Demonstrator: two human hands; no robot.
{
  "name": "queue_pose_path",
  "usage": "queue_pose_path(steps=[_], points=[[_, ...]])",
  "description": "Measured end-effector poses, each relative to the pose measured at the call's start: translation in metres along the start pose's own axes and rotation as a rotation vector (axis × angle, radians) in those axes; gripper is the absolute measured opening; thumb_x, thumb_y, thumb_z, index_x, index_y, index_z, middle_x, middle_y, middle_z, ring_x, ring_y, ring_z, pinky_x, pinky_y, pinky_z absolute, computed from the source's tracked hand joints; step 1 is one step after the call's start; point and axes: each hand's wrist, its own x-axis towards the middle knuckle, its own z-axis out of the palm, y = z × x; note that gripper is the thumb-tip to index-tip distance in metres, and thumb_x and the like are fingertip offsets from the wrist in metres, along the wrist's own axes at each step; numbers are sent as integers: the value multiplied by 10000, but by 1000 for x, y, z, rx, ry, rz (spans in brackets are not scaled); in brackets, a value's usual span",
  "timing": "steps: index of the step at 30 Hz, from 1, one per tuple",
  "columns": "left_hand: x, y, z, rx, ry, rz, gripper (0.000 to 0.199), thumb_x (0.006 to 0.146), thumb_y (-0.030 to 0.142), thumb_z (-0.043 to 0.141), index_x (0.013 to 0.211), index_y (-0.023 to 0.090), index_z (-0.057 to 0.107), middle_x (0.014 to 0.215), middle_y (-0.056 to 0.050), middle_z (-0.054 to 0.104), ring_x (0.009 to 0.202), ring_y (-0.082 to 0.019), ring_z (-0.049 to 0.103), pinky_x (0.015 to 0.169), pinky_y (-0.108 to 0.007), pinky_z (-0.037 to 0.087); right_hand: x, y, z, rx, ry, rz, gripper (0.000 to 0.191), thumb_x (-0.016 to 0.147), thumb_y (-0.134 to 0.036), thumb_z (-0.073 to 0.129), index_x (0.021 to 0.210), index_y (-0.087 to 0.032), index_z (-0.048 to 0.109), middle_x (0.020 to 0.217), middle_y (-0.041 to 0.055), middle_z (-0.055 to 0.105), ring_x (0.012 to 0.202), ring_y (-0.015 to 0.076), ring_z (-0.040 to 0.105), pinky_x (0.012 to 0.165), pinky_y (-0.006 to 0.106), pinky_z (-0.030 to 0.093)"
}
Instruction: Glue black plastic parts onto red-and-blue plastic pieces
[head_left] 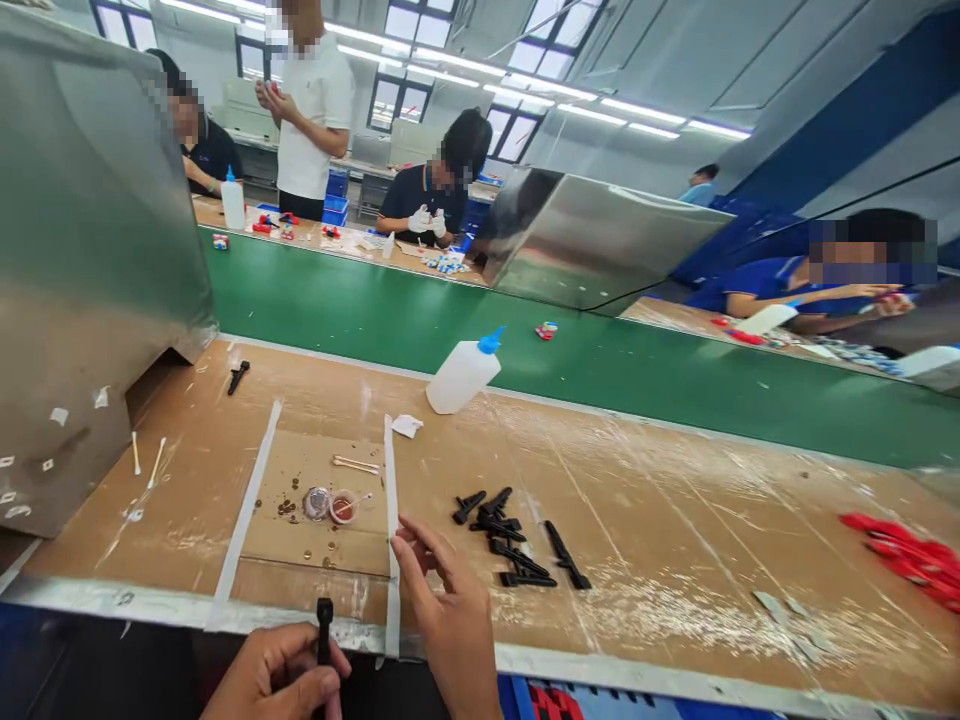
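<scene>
My left hand (pixel 281 672) is closed around a slim black plastic clip-like part (pixel 324 630), held upright at the table's front edge. My right hand (pixel 448 600) hovers over the right tape strip with curved fingers, thumb and index tips close together but apart; I see nothing between them. Just left of it, on a cardboard sheet (pixel 300 545), a small open cup of reddish-brown liquid (pixel 343 507) has a cotton swab (pixel 361 500) resting in it. Beside the cup is a small silvery round container (pixel 316 504). Several similar black parts (pixel 517 545) lie right of my right hand.
A white bottle with blue nozzle (pixel 463 378) stands behind the cardboard. Crumpled tissue (pixel 407 426), cotton swabs (pixel 157 462) and another black part (pixel 238 378) lie about. Red parts (pixel 907 560) are far right. A metal panel (pixel 90 270) bounds the left; co-workers sit beyond the green belt (pixel 360 300).
</scene>
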Motion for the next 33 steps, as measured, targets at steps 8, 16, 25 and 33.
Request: queue_pose_path(steps=[8, 16, 25, 33], points=[[15, 4, 0, -295, 64, 7, 479, 753, 616, 681, 883, 156, 653, 576, 10, 620, 384, -44, 379, 386, -169, 249, 32, -13, 36, 95, -166, -10, 223, 912, -392, 610, 997, -222, 728, 975, 38, 715, 820, 161, 641, 718, 258, 507], [15, 3, 2, -277, 85, 35, 497, 772, 610, 664, 902, 131, 680, 569, 2, 607, 417, -52, 398, 436, -182, 291, 30, -17, 41, -62, -49, -196, 150, 906, -322, 613, 921, -193, 688, 790, 12, 699, 648, 130, 613, 642, 249, 501], [12, -1, 5, -243, 105, 46, 488, 786, 609, 646, 902, 135, 658, 572, -2, 620, 429, -65, 415, 441, -186, 305, 24, -9, 35, -62, 60, -218, 122, 895, -277, 618, 932, -178, 678, 842, 32, 723, 704, 142, 678, 690, 253, 548], [13, -4, 6, -244, 106, 70, 471, 801, 586, 638, 911, 129, 657, 565, 1, 603, 449, -76, 419, 456, -197, 328, 17, 3, 38, 238, 140, 88, 211, 829, -361, 707, 918, -174, 668, 873, 69, 756, 756, 174, 717, 716, 260, 585]])
